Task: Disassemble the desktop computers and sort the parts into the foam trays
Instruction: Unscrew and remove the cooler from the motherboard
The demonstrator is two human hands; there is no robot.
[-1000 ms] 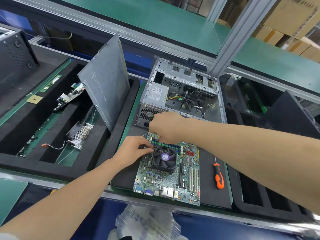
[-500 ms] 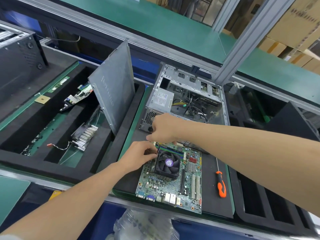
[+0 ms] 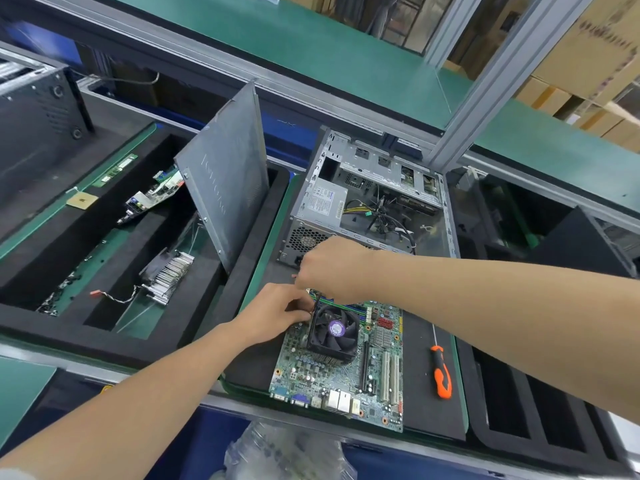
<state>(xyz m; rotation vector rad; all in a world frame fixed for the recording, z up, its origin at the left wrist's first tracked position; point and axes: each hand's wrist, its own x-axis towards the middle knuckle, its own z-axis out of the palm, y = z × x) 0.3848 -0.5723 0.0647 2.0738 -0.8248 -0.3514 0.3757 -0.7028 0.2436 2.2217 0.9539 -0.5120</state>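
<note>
Motherboard [image 3: 341, 375] lies flat on black mat [image 3: 420, 403] at the desk's near edge, port side toward you. CPU fan [image 3: 334, 332] sits on its far-left part. Open computer case [image 3: 374, 206] lies just behind the board, with loose cables inside.

Your left hand [image 3: 273, 315] rests on the board's left edge, fingers curled against the fan's far-left corner. Cannot tell if they actually grip it or only touch. Your right hand [image 3: 332, 268] hangs above the board's far edge, fingers bunched narrow and pointing down, pinching a thin dark fan cable [image 3: 316, 301] that runs down to the fan corner beside your left fingertips. The two hands are almost touching.

Orange-handled screwdriver [image 3: 441, 374] lies on the mat right of the board, apart from it. Grey side panel [image 3: 225, 181] stands tilted in the left foam tray [image 3: 104, 344], leaning along its right wall. The same tray holds a finned heatsink [image 3: 169, 275] with a wire tail, and a small circuit board [image 3: 152, 199] further back. CPU chip [image 3: 81, 201] and RAM stick [image 3: 119, 168] lie on the strip along the tray's far-left side. Second foam tray [image 3: 498, 445] is at right. Clear plastic bag [image 3: 287, 455] sits below the desk edge. Cardboard boxes [image 3: 595, 46] are stacked at the far right.
</note>
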